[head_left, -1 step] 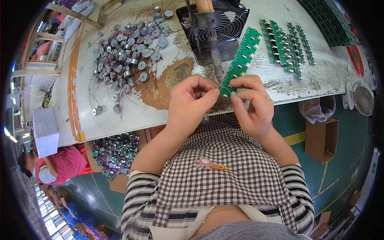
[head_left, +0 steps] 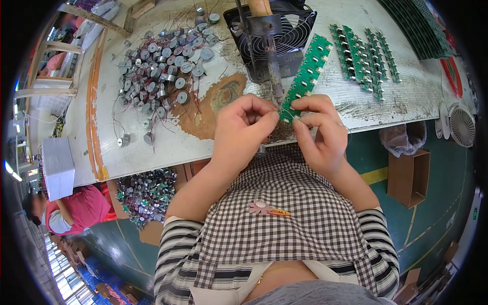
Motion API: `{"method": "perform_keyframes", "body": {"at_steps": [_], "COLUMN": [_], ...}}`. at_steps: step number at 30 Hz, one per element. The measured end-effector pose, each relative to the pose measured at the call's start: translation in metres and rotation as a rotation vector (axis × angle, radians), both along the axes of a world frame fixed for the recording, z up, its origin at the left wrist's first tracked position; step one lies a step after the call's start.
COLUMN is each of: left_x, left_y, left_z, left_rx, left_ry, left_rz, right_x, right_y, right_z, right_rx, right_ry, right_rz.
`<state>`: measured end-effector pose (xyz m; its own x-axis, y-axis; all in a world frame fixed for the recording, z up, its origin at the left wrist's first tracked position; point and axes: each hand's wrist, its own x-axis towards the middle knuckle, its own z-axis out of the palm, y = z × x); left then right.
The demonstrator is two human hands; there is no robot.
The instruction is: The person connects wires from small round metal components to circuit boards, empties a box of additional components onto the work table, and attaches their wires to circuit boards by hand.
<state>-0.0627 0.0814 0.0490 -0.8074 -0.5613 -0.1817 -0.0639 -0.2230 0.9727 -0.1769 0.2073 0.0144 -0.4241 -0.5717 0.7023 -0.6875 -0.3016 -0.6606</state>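
A green circuit board strip (head_left: 308,68) with small metal parts lies slantwise on the bench, its near end between my hands. My left hand (head_left: 243,129) is closed in a pinch at that end's left edge; what its fingers hold is hidden. A small round metal motor (head_left: 262,150) hangs partly hidden below it. My right hand (head_left: 323,132) pinches a thin wire over the board's near end, and a fine strand shows beside its wrist. Just above the fingertips points the tip of a fixed soldering iron (head_left: 273,63) with a wooden handle.
Loose small motors with wires (head_left: 162,66) are heaped at the left. A black fan (head_left: 292,30) stands behind the iron. Several populated board strips (head_left: 363,56) lie at the right, stacked dark boards (head_left: 414,25) beyond. Below the bench are a filled box (head_left: 147,195) and a carton (head_left: 406,178).
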Motion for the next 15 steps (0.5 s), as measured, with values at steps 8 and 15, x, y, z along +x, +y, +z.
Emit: {"method": "perform_keyframes", "body": {"at_steps": [8,15], "left_x": [-0.002,0.001], "left_y": [-0.001,0.003], "left_z": [-0.005,-0.013], "left_rx": [-0.071,-0.165], "left_ry": [0.016,0.038], "left_rz": [0.036,0.02], "right_x": [-0.001,0.006], "right_y": [-0.003,0.005], "right_z": [0.002,-0.003], "right_rx": [-0.005,-0.005], "right_ry": [0.066,-0.02], "right_rz": [0.0,-0.017]}}
